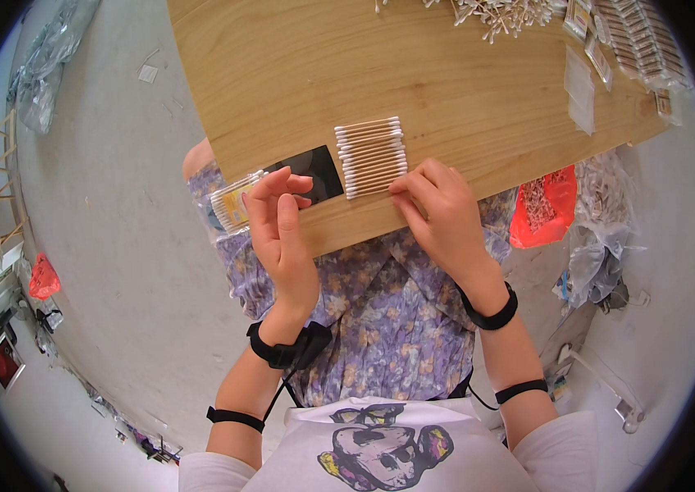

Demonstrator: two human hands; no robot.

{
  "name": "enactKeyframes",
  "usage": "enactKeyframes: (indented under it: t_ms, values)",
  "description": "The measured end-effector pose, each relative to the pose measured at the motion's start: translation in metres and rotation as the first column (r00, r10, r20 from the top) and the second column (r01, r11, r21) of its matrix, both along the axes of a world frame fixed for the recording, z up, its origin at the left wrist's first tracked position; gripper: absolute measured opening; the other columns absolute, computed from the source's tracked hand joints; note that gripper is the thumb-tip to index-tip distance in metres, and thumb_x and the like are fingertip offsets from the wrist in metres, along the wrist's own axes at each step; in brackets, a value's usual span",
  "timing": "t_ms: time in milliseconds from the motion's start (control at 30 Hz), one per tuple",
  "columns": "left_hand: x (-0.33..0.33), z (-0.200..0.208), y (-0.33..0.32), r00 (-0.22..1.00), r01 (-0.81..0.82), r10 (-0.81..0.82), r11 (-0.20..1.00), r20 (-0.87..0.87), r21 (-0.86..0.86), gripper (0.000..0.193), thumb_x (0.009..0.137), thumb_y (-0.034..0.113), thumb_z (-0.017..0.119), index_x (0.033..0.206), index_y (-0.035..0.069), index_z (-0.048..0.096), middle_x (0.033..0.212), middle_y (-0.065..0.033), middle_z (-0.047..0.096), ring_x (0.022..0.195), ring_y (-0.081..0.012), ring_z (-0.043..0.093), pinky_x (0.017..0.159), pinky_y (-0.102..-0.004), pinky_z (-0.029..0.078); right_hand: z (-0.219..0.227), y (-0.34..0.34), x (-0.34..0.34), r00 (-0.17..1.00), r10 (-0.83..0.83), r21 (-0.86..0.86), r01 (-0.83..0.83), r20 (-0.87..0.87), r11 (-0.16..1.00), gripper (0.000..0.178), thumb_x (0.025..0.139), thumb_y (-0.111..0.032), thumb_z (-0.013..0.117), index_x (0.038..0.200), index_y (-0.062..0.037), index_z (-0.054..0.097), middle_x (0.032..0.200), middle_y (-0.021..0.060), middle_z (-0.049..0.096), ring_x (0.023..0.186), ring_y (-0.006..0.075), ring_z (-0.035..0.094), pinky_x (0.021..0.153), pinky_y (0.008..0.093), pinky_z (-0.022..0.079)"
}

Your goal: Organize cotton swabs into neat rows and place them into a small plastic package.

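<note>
A row of double-ended cotton swabs [372, 156] lies side by side on the wooden table [282, 90], with white tips at both ends. My right hand [442, 205] is at the lower right corner of the row. Its bent fingertips close on the end of the lowest swab and hide that tip. Palm turned partly up, my left hand [282, 230] hovers over a black flat rectangle [323, 170] left of the row. Its fingers curl loosely, apart from the thumb, with nothing in them. Beside it, a clear pack of swabs [228, 207] with a yellow label sits at the table's left edge.
Loose swabs [503, 12] are heaped at the far edge. Stacked swab packs [638, 37] and clear plastic sleeves [579, 90] lie far right. Below the table's right side are a red bag of swabs [542, 209] and clear plastic bags [597, 221]. The near table edge borders my lap.
</note>
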State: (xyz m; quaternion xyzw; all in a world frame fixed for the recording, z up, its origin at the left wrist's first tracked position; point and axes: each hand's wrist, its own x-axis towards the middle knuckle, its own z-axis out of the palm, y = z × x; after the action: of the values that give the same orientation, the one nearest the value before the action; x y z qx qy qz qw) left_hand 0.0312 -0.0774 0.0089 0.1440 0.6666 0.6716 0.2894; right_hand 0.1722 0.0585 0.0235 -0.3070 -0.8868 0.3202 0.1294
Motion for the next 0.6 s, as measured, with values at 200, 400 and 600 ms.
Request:
enactKeyframes:
  t_ms: [200, 400, 600]
  values:
    - [0.004, 0.010, -0.001, 1.000, -0.014, 0.014, 1.000, -0.015, 0.003, 0.026, 0.105, 0.015, 0.046, 0.127, 0.004, 0.056, 0.113, -0.0060, 0.062, 0.106, -0.0149, 0.058, 0.089, -0.0318, 0.046, 0.002, 0.000, 0.002, 0.993, 0.048, -0.012, -0.047, 0.104, 0.999, 0.011, 0.083, -0.006, 0.069, 0.086, -0.0063, 0.059, 0.086, 0.0087, 0.055, 0.084, 0.0297, 0.058, 0.075, 0.0407, 0.045]
    - [0.007, 0.010, 0.004, 0.999, -0.017, 0.017, 1.000, -0.051, 0.001, 0.027, 0.105, 0.013, 0.045, 0.127, 0.004, 0.056, 0.114, -0.0069, 0.063, 0.107, -0.0154, 0.058, 0.091, -0.0327, 0.046, 0.010, -0.001, 0.013, 0.984, 0.122, -0.002, -0.123, 0.133, 0.992, 0.012, 0.083, -0.007, 0.068, 0.091, -0.0071, 0.059, 0.087, 0.0097, 0.054, 0.085, 0.0322, 0.056, 0.074, 0.0413, 0.043]
    - [0.000, 0.011, 0.003, 0.989, 0.011, -0.012, 1.000, -0.151, -0.009, 0.029, 0.104, 0.013, 0.045, 0.131, 0.003, 0.053, 0.121, -0.0087, 0.062, 0.115, -0.0164, 0.056, 0.096, -0.0331, 0.044, 0.034, 0.026, 0.105, 0.932, -0.245, 0.127, 0.218, 0.267, 0.968, 0.012, 0.085, -0.009, 0.070, 0.093, -0.0061, 0.061, 0.092, 0.0077, 0.055, 0.086, 0.0266, 0.056, 0.076, 0.0391, 0.045]
